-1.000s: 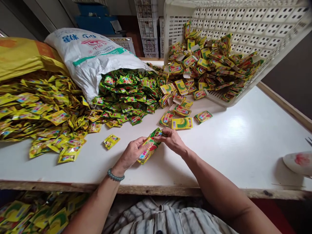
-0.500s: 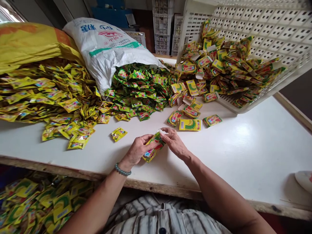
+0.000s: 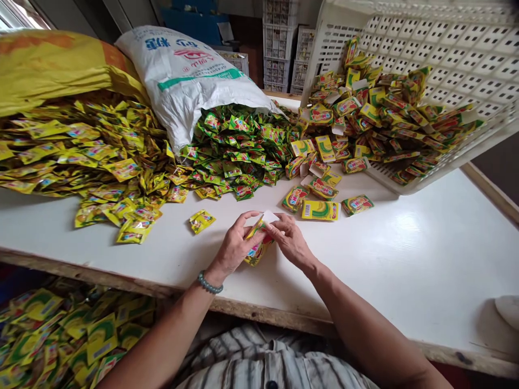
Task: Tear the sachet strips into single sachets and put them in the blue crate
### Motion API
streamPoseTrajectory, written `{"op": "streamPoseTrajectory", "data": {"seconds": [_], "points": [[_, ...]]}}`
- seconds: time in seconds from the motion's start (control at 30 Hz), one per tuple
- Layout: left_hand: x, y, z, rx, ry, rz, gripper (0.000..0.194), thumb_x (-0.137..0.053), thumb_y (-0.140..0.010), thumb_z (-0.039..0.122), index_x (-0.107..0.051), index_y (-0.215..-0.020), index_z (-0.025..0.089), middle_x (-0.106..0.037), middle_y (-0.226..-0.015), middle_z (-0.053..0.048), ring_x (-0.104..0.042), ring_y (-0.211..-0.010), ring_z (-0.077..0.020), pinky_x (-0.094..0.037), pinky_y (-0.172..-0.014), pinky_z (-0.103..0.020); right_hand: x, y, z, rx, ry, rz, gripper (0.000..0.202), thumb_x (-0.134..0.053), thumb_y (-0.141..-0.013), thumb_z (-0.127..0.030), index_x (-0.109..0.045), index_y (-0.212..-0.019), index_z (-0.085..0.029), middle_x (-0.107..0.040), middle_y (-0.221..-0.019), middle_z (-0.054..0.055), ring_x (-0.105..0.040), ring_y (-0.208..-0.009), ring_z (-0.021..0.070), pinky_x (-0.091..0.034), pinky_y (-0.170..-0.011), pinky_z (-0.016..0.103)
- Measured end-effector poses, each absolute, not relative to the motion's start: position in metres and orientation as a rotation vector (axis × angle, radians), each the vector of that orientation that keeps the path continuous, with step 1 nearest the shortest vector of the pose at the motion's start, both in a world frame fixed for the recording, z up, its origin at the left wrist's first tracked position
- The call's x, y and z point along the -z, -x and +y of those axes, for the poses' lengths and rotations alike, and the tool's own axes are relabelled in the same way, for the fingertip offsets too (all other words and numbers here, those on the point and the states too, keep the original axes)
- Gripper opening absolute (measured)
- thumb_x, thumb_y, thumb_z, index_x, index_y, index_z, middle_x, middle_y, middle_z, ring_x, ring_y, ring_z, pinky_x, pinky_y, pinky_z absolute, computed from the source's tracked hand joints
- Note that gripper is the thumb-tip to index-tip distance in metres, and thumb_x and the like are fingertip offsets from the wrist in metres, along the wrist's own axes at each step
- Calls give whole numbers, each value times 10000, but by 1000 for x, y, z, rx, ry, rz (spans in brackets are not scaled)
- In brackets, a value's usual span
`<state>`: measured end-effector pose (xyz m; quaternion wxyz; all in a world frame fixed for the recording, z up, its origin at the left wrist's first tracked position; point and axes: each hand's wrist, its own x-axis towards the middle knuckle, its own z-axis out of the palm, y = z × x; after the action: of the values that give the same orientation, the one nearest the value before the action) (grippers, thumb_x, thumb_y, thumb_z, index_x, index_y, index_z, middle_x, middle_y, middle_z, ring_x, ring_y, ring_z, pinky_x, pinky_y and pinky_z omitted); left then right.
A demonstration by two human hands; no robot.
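Observation:
A small yellow-green candy box [image 3: 256,253] is held between both hands above the front of the table, its white end flap [image 3: 268,217] standing up. My left hand [image 3: 234,246] grips it from the left, a bracelet on the wrist. My right hand [image 3: 291,237] has its thumb and fingers closed on the box's right side near the flap. Left of the hands lies a single yellow sachet [image 3: 201,221]. Several similar boxes, one a yellow box [image 3: 320,210], lie just beyond my right hand.
Yellow sachets [image 3: 121,167] spill from a yellow sack [image 3: 60,70]; green sachets [image 3: 239,146] spill from a white sack [image 3: 194,75]. A tilted white crate [image 3: 446,48] holds many boxes at right. Flat packets [image 3: 77,335] lie below the table's front edge [image 3: 259,314]. A white object [image 3: 507,310] sits far right.
The white end flap now stands up and shows more plainly at the box's top. Both hands keep hold of the box. The whole view has shifted slightly.

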<state>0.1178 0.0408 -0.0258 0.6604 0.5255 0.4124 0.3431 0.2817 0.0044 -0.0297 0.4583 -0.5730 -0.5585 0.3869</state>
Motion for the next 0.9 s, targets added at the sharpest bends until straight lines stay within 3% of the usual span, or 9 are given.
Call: {"op": "streamPoseTrajectory", "data": {"seconds": [0.13, 0.37, 0.53, 0.7, 0.9], "points": [[25, -118, 40, -896, -1134, 935, 648, -735, -782, 452, -420, -1311, 248, -720, -800, -2, -681, -651, -172, -515, -613, -256, 35, -280, 5, -1031, 1291, -1112, 382, -689, -805, -542, -700, -1005, -217, -676, -1012, 63, -595, -915, 202, -471, -815, 327], [26, -112, 39, -798, -1150, 831, 496, -757, -777, 387, -472, -1158, 243, -700, -830, 5, -685, -648, -161, -542, -651, -276, 36, -276, 3, -1276, 1137, -1133, 398, -681, -799, -552, -724, -936, -180, -678, -882, 46, -599, -815, 172, -480, -780, 301], [22, -114, 40, -724, -1070, 818, 485, -752, -760, 398, -460, -1112, 238, -698, -786, 6, -678, -609, -177, -519, -585, -271, 31, -283, 3, -1270, 1161, -1085, 634, -705, -790, -519, -571, -1323, -203, -674, -822, 15, -568, -729, 152, -469, -714, 289], [23, -118, 39, -880, -1021, 858, 563, -797, -715, 321, -413, -1120, 240, -685, -714, 41, -648, -622, -131, -482, -618, -224, 23, -285, 1, -1191, 1257, -1213, 356, -652, -842, -502, -760, -976, -191, -724, -948, 56, -599, -834, 179, -462, -783, 303], [28, -115, 38, -881, -1061, 893, 509, -787, -720, 343, -490, -1108, 203, -692, -680, 26, -626, -581, -126, -477, -585, -225, 20, -275, 1, -1385, 1192, -946, 384, -794, -682, -515, -704, -744, -147, -698, -690, 50, -636, -661, 177, -490, -686, 310]]}}
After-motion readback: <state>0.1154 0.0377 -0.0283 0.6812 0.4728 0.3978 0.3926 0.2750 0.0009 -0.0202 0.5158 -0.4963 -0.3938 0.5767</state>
